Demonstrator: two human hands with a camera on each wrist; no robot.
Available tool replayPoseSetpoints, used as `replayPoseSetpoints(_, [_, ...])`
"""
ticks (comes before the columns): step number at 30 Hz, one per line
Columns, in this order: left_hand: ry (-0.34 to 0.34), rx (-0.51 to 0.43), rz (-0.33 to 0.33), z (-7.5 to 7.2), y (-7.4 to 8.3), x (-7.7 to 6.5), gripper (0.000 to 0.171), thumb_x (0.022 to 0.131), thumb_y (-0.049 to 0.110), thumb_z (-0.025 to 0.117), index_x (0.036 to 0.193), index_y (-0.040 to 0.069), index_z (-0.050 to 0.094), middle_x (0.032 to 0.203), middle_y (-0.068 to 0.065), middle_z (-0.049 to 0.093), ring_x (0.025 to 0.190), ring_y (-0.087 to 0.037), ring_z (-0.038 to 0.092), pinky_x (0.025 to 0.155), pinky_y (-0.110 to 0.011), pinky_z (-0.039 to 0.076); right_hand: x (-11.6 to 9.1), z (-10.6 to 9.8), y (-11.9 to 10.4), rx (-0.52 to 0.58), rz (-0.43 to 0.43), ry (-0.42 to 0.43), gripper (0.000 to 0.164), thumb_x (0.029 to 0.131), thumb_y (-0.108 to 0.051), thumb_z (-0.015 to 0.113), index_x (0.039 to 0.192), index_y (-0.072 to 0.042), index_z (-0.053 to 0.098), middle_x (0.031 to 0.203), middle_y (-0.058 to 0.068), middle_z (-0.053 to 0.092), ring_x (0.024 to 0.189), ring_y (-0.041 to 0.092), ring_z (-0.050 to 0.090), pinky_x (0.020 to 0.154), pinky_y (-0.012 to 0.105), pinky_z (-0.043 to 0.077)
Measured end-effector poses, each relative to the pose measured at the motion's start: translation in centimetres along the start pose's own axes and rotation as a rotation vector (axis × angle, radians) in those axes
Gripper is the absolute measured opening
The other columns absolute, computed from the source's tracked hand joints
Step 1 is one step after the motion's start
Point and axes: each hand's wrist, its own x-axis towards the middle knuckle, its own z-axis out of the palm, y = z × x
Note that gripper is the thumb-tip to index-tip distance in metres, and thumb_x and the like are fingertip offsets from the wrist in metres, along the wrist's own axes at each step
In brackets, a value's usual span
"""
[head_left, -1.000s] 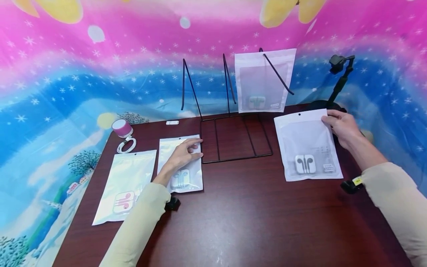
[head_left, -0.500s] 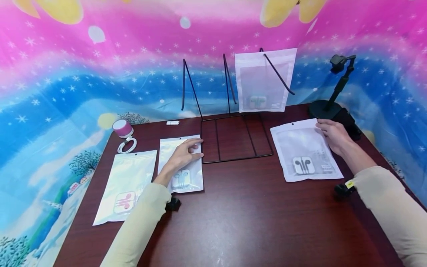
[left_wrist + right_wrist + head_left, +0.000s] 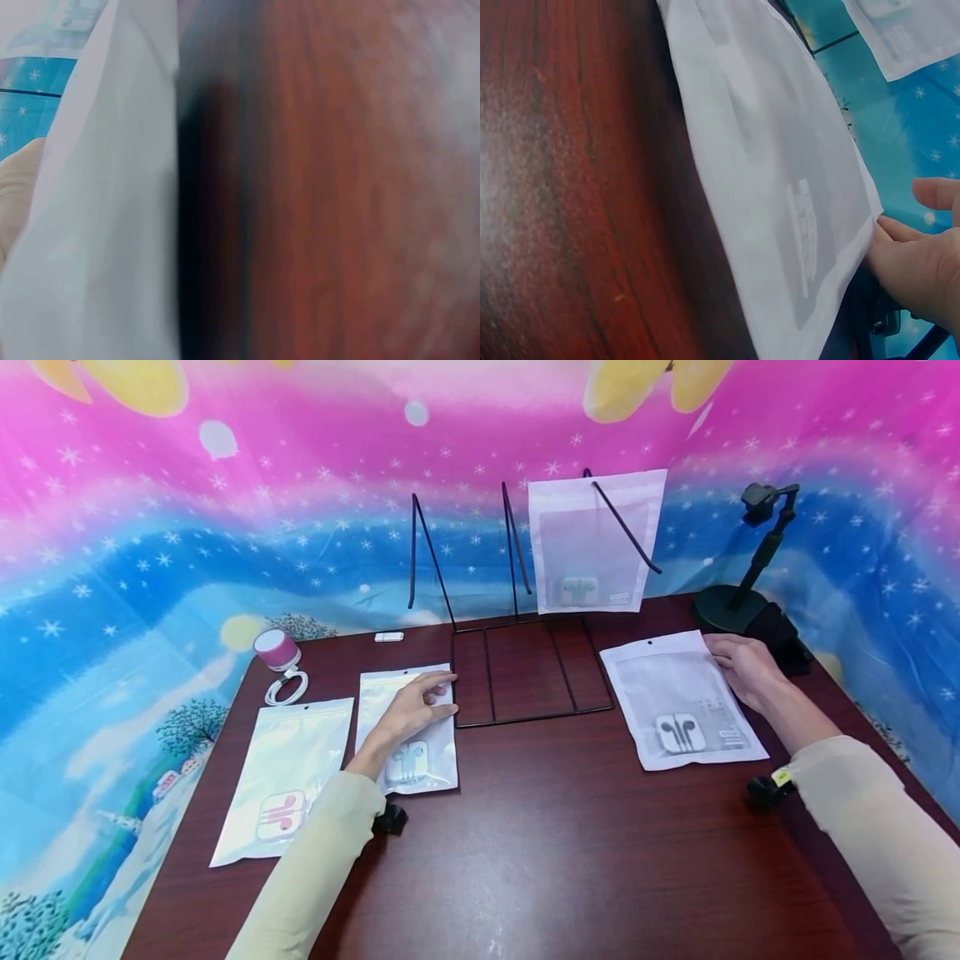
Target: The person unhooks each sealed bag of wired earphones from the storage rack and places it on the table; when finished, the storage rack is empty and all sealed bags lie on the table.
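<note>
My left hand (image 3: 411,708) rests across a white zip bag (image 3: 438,768) holding pale blue earphones in a case, its fingertips and thumb at the bag's right edge, beside the black wire rack (image 3: 532,718). The left wrist view shows only a blurred bag (image 3: 97,225) and tabletop. At right, another zip bag (image 3: 645,685) with dark-corded earphones (image 3: 681,733) lies on the table. My right hand (image 3: 746,670) touches that bag's upper right edge; in the right wrist view its thumb stands away from the bag. A similar bag (image 3: 588,543) hangs from the rack's right hook.
A bag with pink earphones (image 3: 281,814) lies at far left. Behind it are a pink-and-white cylinder (image 3: 276,648), a coiled white cable (image 3: 287,687) and a small white stick (image 3: 388,637). A black stand (image 3: 757,560) occupies the back right corner.
My right hand has lowered the dark-corded earphone bag onto the table and shifted it slightly left. Its grip on the corner has loosened. The left hand has stayed in place.
</note>
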Motion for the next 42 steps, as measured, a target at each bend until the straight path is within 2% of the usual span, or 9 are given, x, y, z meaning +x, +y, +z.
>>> replayPoseSetpoints(3, [-0.001,-0.002,-0.006,0.0,0.0,0.0,0.060,0.096,0.018,0.076,0.152,0.019,0.055,0.152,-0.006,0.052,0.125,-0.031,0.056,0.109,-0.048,0.045,0.0,0.0,-0.3,-0.027,-0.024,0.012,0.071,0.111,-0.040,0.042,0.166,-0.004,0.014,0.174,0.014,0.012,0.157,0.026,0.020,0.127,0.036,0.021])
replayPoseSetpoints(8, [-0.003,0.001,-0.001,0.1,0.1,0.0,0.060,0.096,0.018,0.075,0.152,0.019,0.055,0.153,-0.006,0.051,0.125,-0.031,0.057,0.109,-0.048,0.045,0.1,-0.2,-0.7,-0.098,-0.070,0.033,0.070,0.113,-0.039,0.038,0.164,0.003,0.016,0.171,0.022,0.017,0.156,0.034,0.026,0.126,0.043,0.024])
replayPoseSetpoints(14, [-0.005,0.010,0.007,0.0,0.2,0.1,0.060,0.096,0.018,0.075,0.153,0.019,0.055,0.154,-0.006,0.050,0.126,-0.031,0.056,0.109,-0.048,0.045,-0.1,-0.4,-1.5,-0.097,-0.095,0.051,0.069,0.112,-0.041,0.041,0.165,-0.002,0.020,0.169,0.021,0.025,0.153,0.035,0.033,0.125,0.047,0.026])
replayPoseSetpoints(17, [-0.008,0.013,0.009,0.0,0.3,0.2,0.060,0.096,0.019,0.075,0.152,0.019,0.055,0.155,-0.005,0.050,0.127,-0.032,0.056,0.110,-0.049,0.045,-0.3,-0.5,-2.7,-0.054,-0.128,0.056,0.066,0.111,-0.038,0.046,0.165,-0.006,0.024,0.168,0.017,0.032,0.149,0.029,0.041,0.123,0.042,0.032])
replayPoseSetpoints(22, [-0.012,0.021,0.009,-0.1,0.5,0.1,0.060,0.096,0.019,0.075,0.153,0.019,0.055,0.155,-0.006,0.050,0.127,-0.032,0.056,0.110,-0.049,0.044,-0.7,-0.4,-5.9,0.131,-0.218,0.009,0.065,0.106,-0.028,0.062,0.161,-0.006,0.035,0.155,0.005,0.053,0.131,0.016,0.059,0.109,0.026,0.047])
replayPoseSetpoints(25, [-0.010,0.017,0.005,-0.1,0.5,0.1,0.060,0.096,0.019,0.075,0.152,0.019,0.055,0.153,-0.005,0.051,0.126,-0.031,0.056,0.109,-0.049,0.045,-0.9,0.1,-8.2,0.199,-0.250,-0.021,0.068,0.100,-0.027,0.070,0.159,-0.009,0.040,0.148,0.002,0.059,0.126,0.014,0.063,0.106,0.024,0.048])
replayPoseSetpoints(31, [-0.001,0.013,-0.002,0.0,0.1,-0.2,0.060,0.096,0.019,0.075,0.153,0.019,0.054,0.148,-0.007,0.054,0.123,-0.031,0.056,0.108,-0.048,0.045,-0.9,1.9,-12.2,0.194,-0.327,-0.041,0.066,0.098,-0.029,0.074,0.157,-0.015,0.046,0.160,0.005,0.047,0.139,0.020,0.051,0.120,0.030,0.035])
replayPoseSetpoints(37, [-0.001,0.017,-0.009,0.1,-0.1,-0.4,0.060,0.097,0.019,0.075,0.153,0.019,0.054,0.150,-0.008,0.054,0.125,-0.031,0.056,0.108,-0.049,0.046,-0.4,3.7,-14.7,0.226,-0.416,-0.067,0.064,0.099,-0.023,0.072,0.157,-0.016,0.047,0.161,0.008,0.045,0.148,0.024,0.042,0.123,0.031,0.030])
replayPoseSetpoints(42, [0.005,0.012,-0.004,0.1,0.1,-0.2,0.060,0.096,0.019,0.076,0.152,0.020,0.055,0.151,-0.005,0.053,0.124,-0.030,0.056,0.108,-0.048,0.046,0.4,4.8,-16.0,0.261,-0.426,-0.039,0.067,0.096,-0.020,0.075,0.157,-0.019,0.047,0.163,0.004,0.042,0.152,0.021,0.036,0.124,0.031,0.028])
